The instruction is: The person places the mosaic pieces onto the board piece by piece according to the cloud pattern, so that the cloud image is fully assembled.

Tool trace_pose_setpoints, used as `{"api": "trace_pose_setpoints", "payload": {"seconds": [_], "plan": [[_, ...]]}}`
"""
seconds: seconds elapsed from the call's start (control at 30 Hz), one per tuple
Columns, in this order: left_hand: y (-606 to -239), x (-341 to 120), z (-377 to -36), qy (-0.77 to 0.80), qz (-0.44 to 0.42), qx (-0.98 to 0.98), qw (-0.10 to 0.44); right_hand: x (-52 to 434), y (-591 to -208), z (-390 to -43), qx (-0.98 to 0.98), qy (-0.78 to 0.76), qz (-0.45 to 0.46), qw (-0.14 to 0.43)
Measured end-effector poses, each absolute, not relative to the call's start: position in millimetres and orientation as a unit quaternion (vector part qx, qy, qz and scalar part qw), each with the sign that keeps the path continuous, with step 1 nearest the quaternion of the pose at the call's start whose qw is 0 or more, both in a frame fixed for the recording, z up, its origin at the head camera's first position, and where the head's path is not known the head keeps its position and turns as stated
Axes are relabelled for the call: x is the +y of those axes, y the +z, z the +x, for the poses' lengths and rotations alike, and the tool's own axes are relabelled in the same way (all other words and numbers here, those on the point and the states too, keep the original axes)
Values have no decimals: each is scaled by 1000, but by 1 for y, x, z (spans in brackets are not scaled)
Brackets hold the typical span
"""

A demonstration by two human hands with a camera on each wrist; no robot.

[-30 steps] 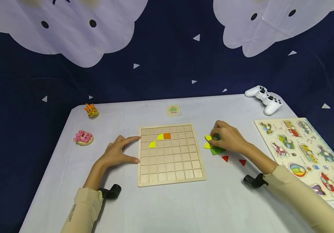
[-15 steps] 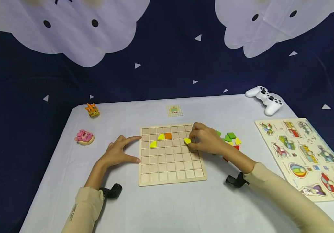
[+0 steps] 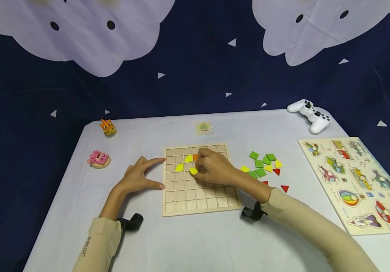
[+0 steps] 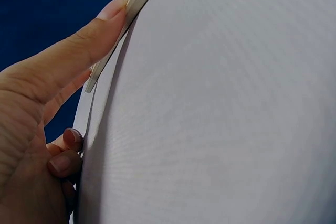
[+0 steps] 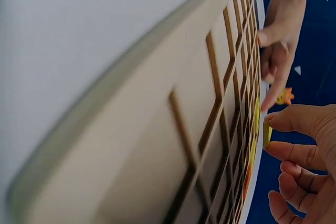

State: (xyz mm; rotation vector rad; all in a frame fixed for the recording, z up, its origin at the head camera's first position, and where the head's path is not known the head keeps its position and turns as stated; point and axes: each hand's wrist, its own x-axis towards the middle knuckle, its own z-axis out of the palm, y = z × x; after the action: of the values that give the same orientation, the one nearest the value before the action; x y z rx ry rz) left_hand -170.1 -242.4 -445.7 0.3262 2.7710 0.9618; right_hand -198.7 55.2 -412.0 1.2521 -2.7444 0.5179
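A wooden grid board [image 3: 201,206] lies mid-table. In its upper rows sit a yellow quarter-circle tile [image 3: 188,158], another yellow quarter-circle tile [image 3: 179,167] and an orange square tile [image 3: 195,157], partly covered by the right hand. My right hand [image 3: 215,168] pinches a third yellow quarter-circle tile [image 5: 266,134] between thumb and index finger, held just over the board beneath the orange square. At the board's left edge my left hand [image 3: 134,176] rests with index finger and thumb stretched apart, their tips touching the rim; its other fingers are loosely bent.
Loose green squares [image 3: 259,163], yellow quarter-circles [image 3: 268,168] and red triangles [image 3: 285,188] lie right of the board. A small pattern card [image 3: 203,128] is behind it. Farther right are a picture puzzle board [image 3: 351,181] and white game controller [image 3: 310,115]; two small figures [image 3: 98,159] stand left.
My right hand has taken a yellow quarter-circle tile from the loose pile and carried it left over the board. The left hand has stayed at the board's edge.
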Motion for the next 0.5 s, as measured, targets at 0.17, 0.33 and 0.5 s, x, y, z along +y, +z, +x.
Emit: {"api": "trace_pose_setpoints", "payload": {"seconds": [0.17, 0.33, 0.5], "plan": [[-446, -243, -171, 322, 111, 936, 94, 37, -412, -194, -894, 162, 418, 33], [-446, -242, -171, 322, 110, 935, 97, 25, -417, -193, -894, 153, 421, 30], [-446, -242, -170, 321, 108, 936, 99, 19, -420, -190, -893, 146, 424, 35]]}}
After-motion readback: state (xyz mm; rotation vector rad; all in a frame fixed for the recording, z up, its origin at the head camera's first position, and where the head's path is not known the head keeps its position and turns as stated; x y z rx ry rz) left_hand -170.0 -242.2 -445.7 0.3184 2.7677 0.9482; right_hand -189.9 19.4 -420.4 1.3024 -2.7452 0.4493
